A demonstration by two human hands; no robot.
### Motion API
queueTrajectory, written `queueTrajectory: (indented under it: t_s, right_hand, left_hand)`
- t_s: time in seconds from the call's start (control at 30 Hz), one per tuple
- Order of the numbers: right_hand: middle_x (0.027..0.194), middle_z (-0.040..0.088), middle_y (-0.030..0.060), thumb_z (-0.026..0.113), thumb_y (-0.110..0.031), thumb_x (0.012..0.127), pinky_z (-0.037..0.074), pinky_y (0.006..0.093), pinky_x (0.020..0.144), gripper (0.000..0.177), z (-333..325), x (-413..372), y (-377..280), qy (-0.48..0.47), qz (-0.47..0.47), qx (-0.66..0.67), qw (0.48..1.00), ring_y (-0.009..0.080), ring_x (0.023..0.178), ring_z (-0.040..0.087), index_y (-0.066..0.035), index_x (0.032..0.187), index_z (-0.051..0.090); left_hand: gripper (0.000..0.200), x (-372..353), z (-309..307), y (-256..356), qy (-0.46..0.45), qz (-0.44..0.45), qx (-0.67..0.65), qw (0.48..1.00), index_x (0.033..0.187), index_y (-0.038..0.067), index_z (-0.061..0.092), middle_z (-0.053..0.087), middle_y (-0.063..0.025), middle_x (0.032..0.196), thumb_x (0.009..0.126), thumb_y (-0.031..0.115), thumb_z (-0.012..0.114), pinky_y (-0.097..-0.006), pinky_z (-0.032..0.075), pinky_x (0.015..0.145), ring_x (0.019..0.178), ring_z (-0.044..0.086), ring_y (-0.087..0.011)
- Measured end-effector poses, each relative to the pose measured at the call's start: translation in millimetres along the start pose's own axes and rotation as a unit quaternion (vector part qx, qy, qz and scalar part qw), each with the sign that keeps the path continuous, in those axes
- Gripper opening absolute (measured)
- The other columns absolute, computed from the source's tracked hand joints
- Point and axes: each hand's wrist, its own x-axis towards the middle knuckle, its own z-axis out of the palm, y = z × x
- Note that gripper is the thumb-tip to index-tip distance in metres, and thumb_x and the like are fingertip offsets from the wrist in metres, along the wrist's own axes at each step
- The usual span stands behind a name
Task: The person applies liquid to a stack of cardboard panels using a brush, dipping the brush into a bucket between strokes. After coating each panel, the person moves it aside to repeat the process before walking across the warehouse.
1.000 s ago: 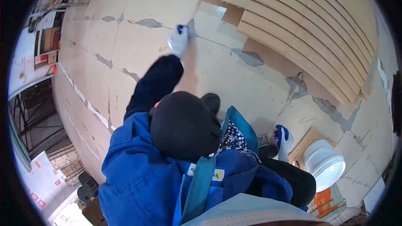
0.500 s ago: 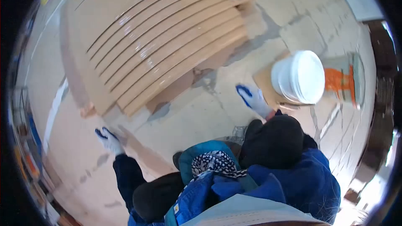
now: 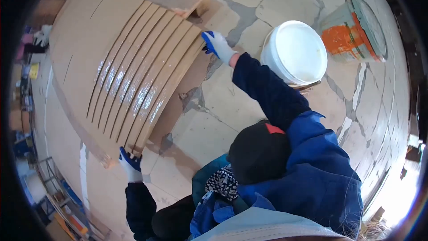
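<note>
Several long brown boards with glossy tops lie overlapped in a row. The nearest brown board (image 3: pixel 166 94) runs between my two hands. My left hand (image 3: pixel 130 164), in a white glove with blue fingers, is closed on its lower end. At the upper end, my right hand (image 3: pixel 218 45), gloved the same way, grips the board's corner with fingers bent over the edge. Some fingertips are hidden beneath or behind the board. Beneath the row is a wide brown sheet (image 3: pixel 73 62), whose near side the boards overlie.
To the right stand a white bucket (image 3: pixel 299 52) and a grey-green bucket (image 3: pixel 352 31) with an orange label. A wooden block end (image 3: pixel 200 6) juts out beyond the boards. The tiled floor (image 3: pixel 218 102) has grey patches. Shelving with assorted items (image 3: pixel 49 174) is at the left.
Both hands were apart from the boards, low over the floor. They have come to the two ends of the nearest board and closed on it. My view has turned and shifted.
</note>
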Motion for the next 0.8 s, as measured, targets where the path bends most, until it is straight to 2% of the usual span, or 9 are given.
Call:
queueTrajectory:
  t_s: [0.07, 0.13, 0.2, 0.27, 0.3, 0.4, 0.47, 0.6, 0.8]
  right_hand:
    - [0.072, 0.060, 0.0105, 0.053, -0.034, 0.093, 0.051, 0.0326, 0.049, 0.033, -2, -5, -12, 0.005, 0.000, -0.018, 1.000, 0.0184, 0.055, 0.061, -0.002, 0.097, 0.061]
    - [0.067, 0.059, 0.0097, 0.052, -0.033, 0.093, 0.051, 0.0320, 0.048, 0.033, -1, -12, -19, -0.005, 0.010, -0.035, 0.999, 0.0181, 0.052, 0.061, -0.002, 0.093, 0.062]
    - [0.068, 0.060, 0.0076, 0.058, -0.031, 0.092, 0.048, 0.0285, 0.044, 0.033, 4, -9, -28, 0.013, 0.001, -0.071, 0.997, 0.0175, 0.052, 0.061, -0.001, 0.104, 0.063]
    - [0.070, 0.062, 0.0109, 0.059, -0.031, 0.091, 0.050, 0.0312, 0.043, 0.034, 9, -3, -44, 0.016, -0.010, 0.000, 1.000, 0.0205, 0.051, 0.062, 0.000, 0.102, 0.063]
    - [0.070, 0.063, 0.0117, 0.059, -0.032, 0.091, 0.051, 0.0325, 0.043, 0.033, 10, -3, -56, 0.005, -0.018, 0.046, 0.999, 0.0215, 0.051, 0.063, 0.000, 0.101, 0.063]
    - [0.074, 0.065, 0.0164, 0.051, -0.045, 0.094, 0.055, 0.0381, 0.059, 0.051, -3, -3, -80, -0.080, -0.034, 0.241, 0.967, 0.0275, 0.063, 0.066, 0.005, 0.104, 0.058]
    - [0.069, 0.060, 0.0067, 0.059, -0.040, 0.090, 0.047, 0.0323, 0.050, 0.038, -4, 17, -80, -0.028, 0.067, 0.382, 0.921, 0.0200, 0.053, 0.056, -0.001, 0.091, 0.061]
    - [0.080, 0.064, 0.0143, 0.055, -0.046, 0.091, 0.052, 0.0384, 0.059, 0.047, 10, 33, -9, -0.032, 0.064, 0.243, 0.967, 0.0265, 0.064, 0.062, 0.000, 0.101, 0.059]
    - [0.091, 0.064, 0.0177, 0.061, -0.046, 0.088, 0.055, 0.0378, 0.057, 0.052, 55, 19, 2, -0.094, 0.083, 0.124, 0.984, 0.0258, 0.071, 0.064, 0.004, 0.104, 0.059]
  left_hand:
    - [0.050, 6, 6, -9, 0.029, -0.017, -0.007, 0.999, 0.131, 0.020, 0.040, 0.048, -0.0063, 0.122, 0.092, 0.049, 0.050, -0.0500, 0.046, 0.090, 0.115, 0.050, -0.0299]
    - [0.053, 34, -21, -22, -0.157, -0.014, -0.077, 0.985, 0.133, 0.020, 0.039, 0.047, -0.0065, 0.125, 0.092, 0.053, 0.046, -0.0514, 0.047, 0.091, 0.116, 0.050, -0.0287]
    - [0.053, 23, -32, -12, -0.108, -0.014, -0.052, 0.993, 0.132, 0.020, 0.040, 0.048, -0.0071, 0.125, 0.092, 0.054, 0.045, -0.0486, 0.049, 0.085, 0.112, 0.052, -0.0255]
    - [0.044, 33, -56, -11, -0.106, 0.280, 0.283, 0.911, 0.126, 0.021, 0.047, 0.057, -0.0063, 0.114, 0.093, 0.051, 0.045, -0.0433, 0.052, 0.068, 0.091, 0.060, -0.0240]
    - [0.035, 56, -85, 1, -0.136, 0.159, 0.208, 0.955, 0.118, 0.021, 0.054, 0.064, -0.0043, 0.100, 0.094, 0.046, 0.045, -0.0346, 0.048, 0.049, 0.067, 0.061, -0.0233]
    - [0.031, 36, -88, 57, -0.107, 0.022, 0.027, 0.994, 0.114, 0.018, 0.058, 0.066, -0.0043, 0.093, 0.093, 0.040, 0.048, -0.0287, 0.043, 0.041, 0.057, 0.060, -0.0231]
    - [0.030, -6, -55, 82, 0.049, 0.143, -0.063, 0.987, 0.109, 0.014, 0.061, 0.064, -0.0068, 0.081, 0.091, 0.036, 0.053, -0.0286, 0.040, 0.036, 0.041, 0.050, -0.0218]
    - [0.047, 10, -110, 133, -0.184, -0.060, 0.010, 0.981, 0.102, 0.013, 0.066, 0.061, -0.0058, 0.061, 0.090, 0.054, 0.047, -0.0275, 0.028, 0.033, 0.037, 0.040, -0.0176]
    - [0.046, -24, -87, 144, -0.103, -0.049, 0.001, 0.993, 0.089, 0.015, 0.066, 0.063, -0.0076, 0.067, 0.086, 0.059, 0.050, -0.0302, 0.029, 0.032, 0.041, 0.047, -0.0193]
